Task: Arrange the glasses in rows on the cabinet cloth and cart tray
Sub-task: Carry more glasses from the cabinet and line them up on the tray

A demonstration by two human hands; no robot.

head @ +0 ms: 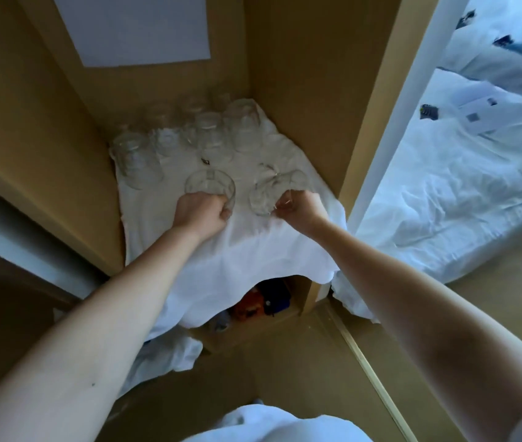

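White cloth (253, 250) covers the shelf of the brown cabinet (304, 90), with inverted clear glasses (208, 135) standing in rows at its far left. Both bare forearms extend forward over the near cloth edge. The left hand (202, 212) curls its fingers round the near wall of the left tumbler (210, 185), and the right hand (301, 207) pinches the near edge of the right tumbler (269, 194) just beside it.

Clear glossy glasses (210, 135); crumpled white matt cloth (253, 250); smooth brown cabinet (301, 59).
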